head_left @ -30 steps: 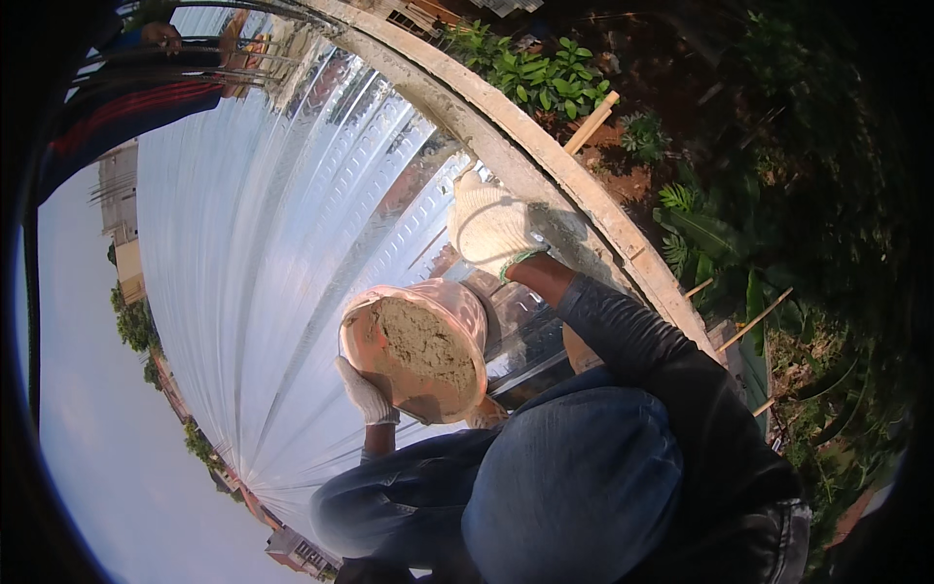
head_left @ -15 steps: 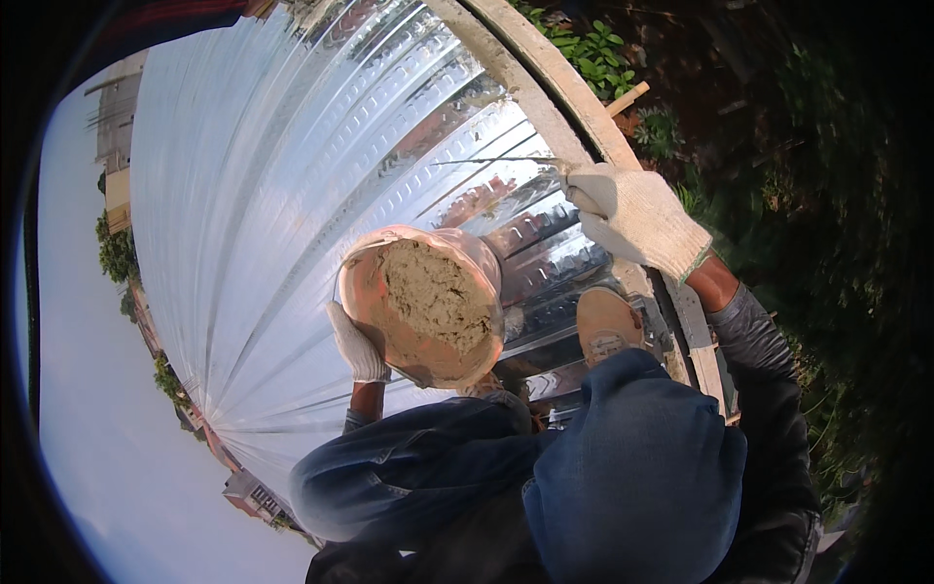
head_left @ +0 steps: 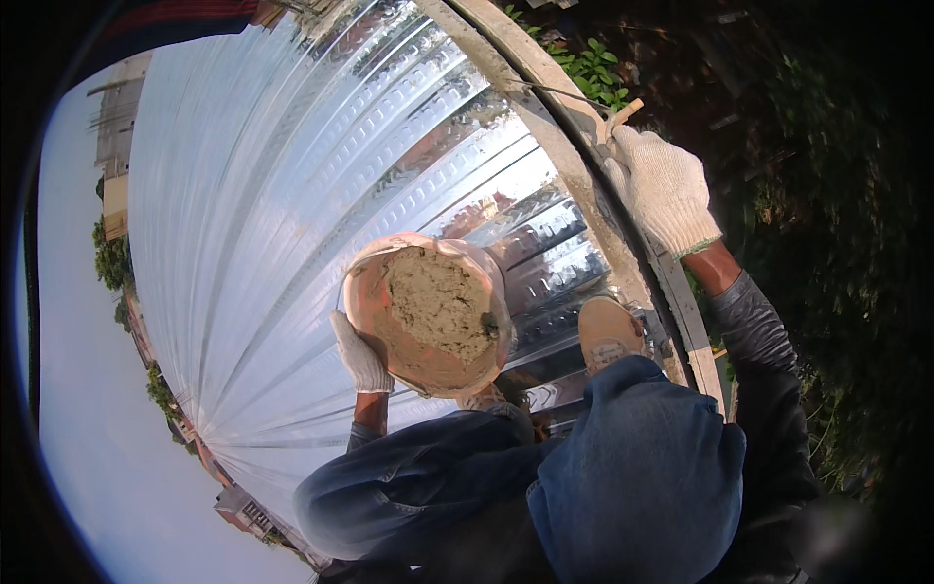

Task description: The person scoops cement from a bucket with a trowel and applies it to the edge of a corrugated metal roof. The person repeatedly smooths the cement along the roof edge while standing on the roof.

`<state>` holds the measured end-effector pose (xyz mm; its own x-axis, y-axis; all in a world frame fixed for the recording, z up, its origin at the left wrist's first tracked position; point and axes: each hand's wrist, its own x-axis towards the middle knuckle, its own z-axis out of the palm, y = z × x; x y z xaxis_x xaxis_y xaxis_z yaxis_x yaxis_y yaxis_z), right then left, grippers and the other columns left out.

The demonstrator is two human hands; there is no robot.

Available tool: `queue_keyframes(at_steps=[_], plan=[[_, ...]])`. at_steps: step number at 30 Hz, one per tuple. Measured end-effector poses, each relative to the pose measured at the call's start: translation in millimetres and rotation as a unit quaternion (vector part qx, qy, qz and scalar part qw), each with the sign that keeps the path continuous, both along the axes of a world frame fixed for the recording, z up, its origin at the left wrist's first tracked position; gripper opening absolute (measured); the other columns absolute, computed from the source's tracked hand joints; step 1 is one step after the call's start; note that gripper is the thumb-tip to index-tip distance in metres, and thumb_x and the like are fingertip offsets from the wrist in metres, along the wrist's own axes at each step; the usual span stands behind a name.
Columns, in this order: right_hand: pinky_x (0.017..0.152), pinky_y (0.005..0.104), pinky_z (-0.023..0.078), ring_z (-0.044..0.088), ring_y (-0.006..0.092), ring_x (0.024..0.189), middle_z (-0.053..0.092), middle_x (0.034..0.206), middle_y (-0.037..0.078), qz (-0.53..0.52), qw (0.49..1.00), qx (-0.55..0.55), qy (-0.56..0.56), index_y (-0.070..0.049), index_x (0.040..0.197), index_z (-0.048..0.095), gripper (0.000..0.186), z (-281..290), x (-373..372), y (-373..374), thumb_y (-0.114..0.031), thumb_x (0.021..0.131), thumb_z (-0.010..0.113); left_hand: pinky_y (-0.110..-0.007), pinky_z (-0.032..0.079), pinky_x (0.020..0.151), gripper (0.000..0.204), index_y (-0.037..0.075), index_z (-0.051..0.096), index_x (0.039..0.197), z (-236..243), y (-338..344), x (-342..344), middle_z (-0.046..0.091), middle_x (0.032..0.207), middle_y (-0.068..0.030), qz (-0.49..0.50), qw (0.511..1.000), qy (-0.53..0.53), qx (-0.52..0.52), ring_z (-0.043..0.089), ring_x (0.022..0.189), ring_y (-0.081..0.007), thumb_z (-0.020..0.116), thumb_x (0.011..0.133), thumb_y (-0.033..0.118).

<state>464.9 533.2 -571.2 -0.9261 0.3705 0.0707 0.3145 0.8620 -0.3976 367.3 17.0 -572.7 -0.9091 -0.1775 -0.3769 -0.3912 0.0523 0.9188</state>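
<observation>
Right hand point(head_left: 666, 190) moved tool point(head_left: 564, 92) outward; left hand point(head_left: 361, 358) on bucket point(head_left: 369, 298).

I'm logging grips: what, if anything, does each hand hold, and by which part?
Left hand: a round, pinkish-orange bucket of grey mix, by its outer side near the rim. Right hand: a thin, dark tool, by its hidden near end.

Two gloves point(head_left: 668, 190), one bucket point(head_left: 368, 341), one thin-bladed tool point(head_left: 556, 90), two shoes point(head_left: 607, 329)
</observation>
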Motion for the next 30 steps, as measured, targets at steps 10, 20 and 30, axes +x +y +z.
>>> queue_keyframes(at_steps=[10,20,30], plan=[[0.068,0.0512,0.059,0.076,0.0396,0.078,0.073,0.086,0.018,0.077,0.992,-0.028,0.1,-0.01,0.112,0.073,0.023,-31.9,2.3,-40.3,-0.019,0.092,0.073,-0.04,0.052,0.112,0.074,-0.007,0.06,0.15,4.1,9.4,-1.2,0.069,0.144,-0.0136,-0.002,1.0,0.001,0.002,0.066,0.127,-0.0251,0.05,0.117,0.059],[0.086,0.0558,0.055,0.073,0.0503,0.102,0.074,0.11,0.029,-0.128,0.955,-0.266,-0.013,-0.007,0.127,0.064,0.041,-14.6,1.4,-19.2,-0.043,0.106,0.067,-0.04,0.051,0.11,0.074,-0.006,0.063,0.147,0.2,7.8,-0.7,0.07,0.139,-0.013,-0.006,1.0,0.01,-0.007,0.066,0.123,-0.024,0.051,0.116,0.06],[0.097,0.0512,0.054,0.069,0.0447,0.114,0.073,0.123,0.025,0.005,0.927,-0.364,0.096,-0.003,0.127,0.067,0.035,-29.5,-23.3,-74.8,-0.032,0.106,0.063,-0.04,0.051,0.111,0.075,-0.006,0.06,0.15,2.0,7.6,-1.0,0.067,0.144,-0.0133,0.001,1.0,0.003,-0.006,0.065,0.126,-0.0252,0.051,0.116,0.061]])
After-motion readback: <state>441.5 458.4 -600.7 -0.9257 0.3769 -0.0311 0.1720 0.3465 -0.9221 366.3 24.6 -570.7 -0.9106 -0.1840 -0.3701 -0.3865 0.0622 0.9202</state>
